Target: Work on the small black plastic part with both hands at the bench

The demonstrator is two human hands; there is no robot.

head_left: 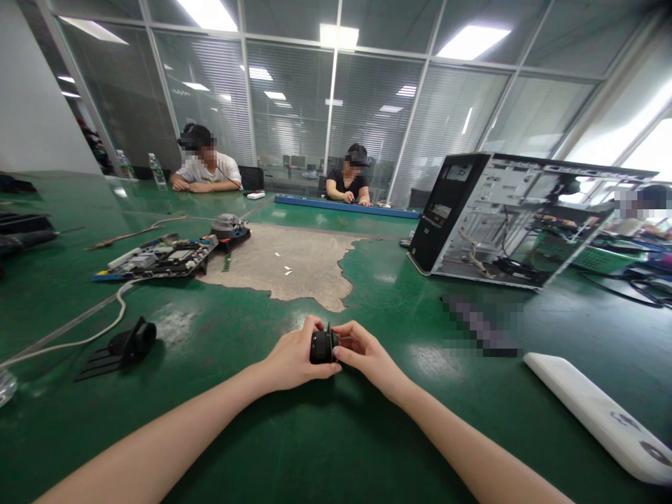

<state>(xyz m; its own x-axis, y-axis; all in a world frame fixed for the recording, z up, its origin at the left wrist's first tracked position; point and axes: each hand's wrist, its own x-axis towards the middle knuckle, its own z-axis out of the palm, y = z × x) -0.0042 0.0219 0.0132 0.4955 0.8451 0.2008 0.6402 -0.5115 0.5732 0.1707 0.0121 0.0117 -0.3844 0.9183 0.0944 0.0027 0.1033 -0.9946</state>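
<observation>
A small black cylindrical part (322,347) with a thin upright plate at its right side is held between both hands, just above the green tabletop. Around its left side wrap the thumb and fingers of my left hand (294,357). My right hand (370,357) grips the right end with thumb and fingertips, which hide some of that end. The exact kind of part is too small to make out. To the left, apart from my hands, lies a black slotted bracket (118,348) with a round piece on it.
A circuit board (157,257) and a fan-like cooler (229,229) lie left of a bare brown patch (294,262). An open computer case (451,217) stands right, near a white panel (593,413). A white cable (120,308) runs along the left. Two people (207,168) sit across the table.
</observation>
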